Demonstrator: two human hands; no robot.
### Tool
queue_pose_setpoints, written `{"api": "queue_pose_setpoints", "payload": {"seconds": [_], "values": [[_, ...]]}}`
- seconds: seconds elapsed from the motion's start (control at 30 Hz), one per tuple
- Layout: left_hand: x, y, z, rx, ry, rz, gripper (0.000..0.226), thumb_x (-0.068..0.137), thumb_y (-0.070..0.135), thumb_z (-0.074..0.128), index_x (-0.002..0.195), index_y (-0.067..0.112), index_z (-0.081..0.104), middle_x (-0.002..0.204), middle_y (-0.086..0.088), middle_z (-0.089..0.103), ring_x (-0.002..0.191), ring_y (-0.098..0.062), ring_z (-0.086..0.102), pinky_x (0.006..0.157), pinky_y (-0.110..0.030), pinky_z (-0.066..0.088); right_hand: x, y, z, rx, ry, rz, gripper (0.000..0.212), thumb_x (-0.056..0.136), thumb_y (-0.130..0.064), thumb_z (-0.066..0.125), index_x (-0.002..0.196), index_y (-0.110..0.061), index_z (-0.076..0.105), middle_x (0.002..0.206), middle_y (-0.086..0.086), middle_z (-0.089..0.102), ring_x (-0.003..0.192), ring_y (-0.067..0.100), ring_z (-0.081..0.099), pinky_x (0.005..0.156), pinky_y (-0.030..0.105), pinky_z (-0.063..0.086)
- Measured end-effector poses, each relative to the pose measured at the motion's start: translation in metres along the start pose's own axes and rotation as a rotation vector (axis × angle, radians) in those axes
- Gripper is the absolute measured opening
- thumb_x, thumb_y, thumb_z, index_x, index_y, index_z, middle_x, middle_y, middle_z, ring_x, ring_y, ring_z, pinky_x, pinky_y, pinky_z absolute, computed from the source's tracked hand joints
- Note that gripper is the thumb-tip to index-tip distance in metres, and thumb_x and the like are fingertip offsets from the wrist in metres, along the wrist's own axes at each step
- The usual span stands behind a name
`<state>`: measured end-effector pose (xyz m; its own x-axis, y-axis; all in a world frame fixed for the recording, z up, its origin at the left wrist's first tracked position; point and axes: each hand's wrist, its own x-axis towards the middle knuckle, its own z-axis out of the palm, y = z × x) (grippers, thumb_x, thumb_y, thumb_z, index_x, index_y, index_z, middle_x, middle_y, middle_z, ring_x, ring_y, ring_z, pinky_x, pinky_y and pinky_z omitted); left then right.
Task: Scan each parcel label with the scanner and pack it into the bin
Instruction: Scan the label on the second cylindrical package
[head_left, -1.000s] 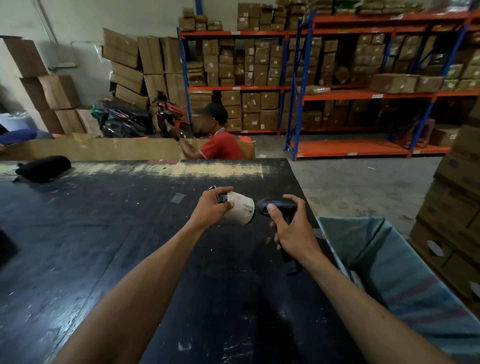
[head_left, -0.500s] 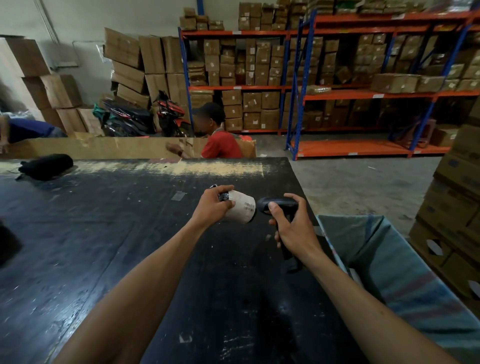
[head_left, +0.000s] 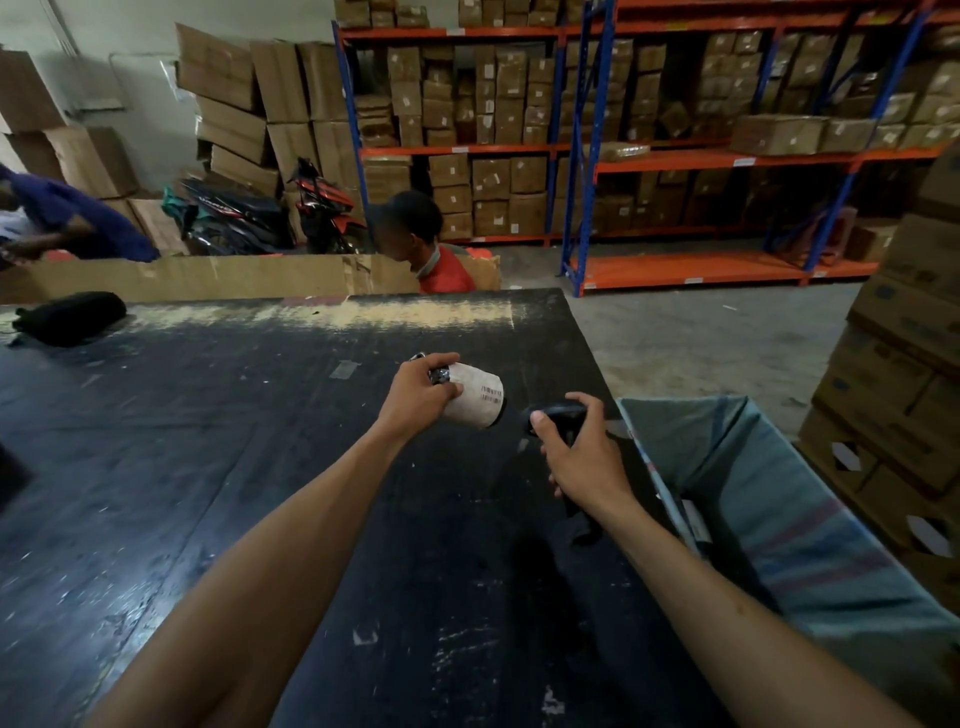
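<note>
My left hand (head_left: 415, 397) grips a small rolled parcel (head_left: 475, 397) with a white barcode label, held above the black table (head_left: 234, 467). Its labelled end faces right. My right hand (head_left: 579, 457) holds a black handheld scanner (head_left: 558, 415) just right of the parcel, a short gap between them; the scanner's handle reaches down past my wrist. A bin lined with a blue-grey woven sack (head_left: 769, 499) stands at the table's right edge, right of my right hand, with a labelled parcel lying inside it.
A black bundle (head_left: 70, 317) lies at the table's far left. Behind the table stands a cardboard wall (head_left: 208, 275); one person in red (head_left: 436, 260) sits there, another in blue (head_left: 67, 218) bends at the left. Stacked boxes (head_left: 904, 374) stand right of the bin.
The parcel and scanner, nearly touching before, now sit apart, with my right hand lower and further right. The person in blue at the far left has come further into view.
</note>
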<state>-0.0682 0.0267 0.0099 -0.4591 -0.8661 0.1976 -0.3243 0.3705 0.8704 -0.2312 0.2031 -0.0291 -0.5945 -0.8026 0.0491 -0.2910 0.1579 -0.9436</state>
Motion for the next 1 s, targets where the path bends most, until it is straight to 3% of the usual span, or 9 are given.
{"api": "queue_pose_setpoints", "payload": {"seconds": [0.07, 0.17, 0.23, 0.53, 0.63, 0.77, 0.87, 0.93, 1.0], "values": [[-0.004, -0.003, 0.006, -0.020, -0.004, -0.007, 0.045, 0.087, 0.006, 0.072, 0.130, 0.016, 0.067, 0.124, -0.006, 0.064, 0.110, -0.018, 0.062, 0.087, -0.024, 0.050, -0.006, 0.018, 0.004, -0.092, -0.002, 0.077, 0.053, 0.095, -0.060, 0.062, 0.134, -0.048, 0.029, 0.112, 0.000, 0.057, 0.081, 0.020, 0.069, 0.052, 0.033, 0.062], [-0.010, -0.008, 0.017, -0.050, -0.016, -0.022, 0.044, 0.087, 0.006, 0.072, 0.129, 0.017, 0.067, 0.124, -0.006, 0.064, 0.109, -0.017, 0.063, 0.089, -0.026, 0.051, -0.018, 0.047, 0.010, -0.205, 0.003, 0.146, 0.058, 0.095, -0.060, 0.061, 0.139, -0.043, 0.027, 0.112, -0.001, 0.054, 0.096, 0.027, 0.068, 0.080, 0.052, 0.064], [-0.013, -0.011, 0.023, -0.056, -0.034, -0.028, 0.044, 0.087, 0.006, 0.073, 0.129, 0.017, 0.067, 0.124, -0.006, 0.064, 0.109, -0.017, 0.063, 0.091, -0.029, 0.053, -0.026, 0.064, 0.012, -0.268, 0.007, 0.177, 0.060, 0.096, -0.061, 0.059, 0.142, -0.039, 0.028, 0.114, 0.003, 0.060, 0.108, 0.034, 0.067, 0.090, 0.052, 0.060], [-0.019, -0.016, 0.045, -0.068, -0.084, -0.051, 0.044, 0.085, 0.007, 0.074, 0.127, 0.019, 0.069, 0.122, -0.005, 0.066, 0.110, -0.020, 0.064, 0.099, -0.044, 0.054, -0.031, 0.079, 0.021, -0.410, -0.051, 0.281, 0.063, 0.098, -0.063, 0.053, 0.147, -0.035, 0.024, 0.134, 0.016, 0.063, 0.121, 0.040, 0.063, 0.097, 0.045, 0.050], [-0.017, -0.013, 0.052, -0.070, -0.085, -0.044, 0.044, 0.084, 0.007, 0.075, 0.126, 0.021, 0.069, 0.123, -0.008, 0.065, 0.111, -0.023, 0.064, 0.099, -0.046, 0.054, -0.030, 0.074, 0.018, -0.528, -0.102, 0.287, 0.079, 0.098, -0.068, 0.048, 0.157, -0.029, 0.013, 0.139, 0.019, 0.060, 0.125, 0.042, 0.060, 0.099, 0.047, 0.046], [-0.014, -0.004, 0.069, -0.101, -0.069, -0.034, 0.044, 0.084, 0.006, 0.075, 0.127, 0.019, 0.069, 0.123, -0.008, 0.065, 0.109, -0.021, 0.065, 0.099, -0.043, 0.055, -0.028, 0.060, 0.001, -0.698, 0.138, 0.088, 0.086, 0.095, -0.071, 0.047, 0.159, -0.022, 0.017, 0.144, 0.024, 0.049, 0.131, 0.042, 0.050, 0.108, 0.050, 0.038], [-0.013, 0.011, 0.096, -0.163, -0.060, 0.001, 0.044, 0.085, 0.005, 0.074, 0.127, 0.018, 0.068, 0.120, -0.004, 0.066, 0.102, -0.009, 0.065, 0.086, -0.026, 0.058, -0.010, 0.050, -0.021, -0.470, 0.213, 0.032, 0.073, 0.097, -0.064, 0.050, 0.155, -0.023, 0.031, 0.138, 0.017, 0.056, 0.130, 0.037, 0.054, 0.107, 0.048, 0.042], [-0.014, 0.028, 0.123, -0.260, -0.044, -0.011, 0.041, 0.088, 0.007, 0.072, 0.127, 0.020, 0.068, 0.117, -0.001, 0.067, 0.096, -0.004, 0.065, 0.073, -0.014, 0.055, 0.005, 0.045, -0.036, -0.142, 0.193, 0.164, 0.063, 0.099, -0.062, 0.050, 0.150, -0.027, 0.037, 0.123, 0.006, 0.065, 0.114, 0.028, 0.064, 0.090, 0.040, 0.050], [-0.016, 0.050, 0.155, -0.494, -0.018, -0.137, 0.033, 0.093, 0.015, 0.067, 0.126, 0.020, 0.070, 0.114, 0.000, 0.071, 0.095, -0.007, 0.068, 0.072, -0.017, 0.057, 0.017, 0.042, -0.051, 0.144, 0.199, 0.279, 0.054, 0.101, -0.062, 0.047, 0.144, -0.030, 0.041, 0.125, 0.006, 0.065, 0.109, 0.026, 0.066, 0.091, 0.044, 0.055]]}}
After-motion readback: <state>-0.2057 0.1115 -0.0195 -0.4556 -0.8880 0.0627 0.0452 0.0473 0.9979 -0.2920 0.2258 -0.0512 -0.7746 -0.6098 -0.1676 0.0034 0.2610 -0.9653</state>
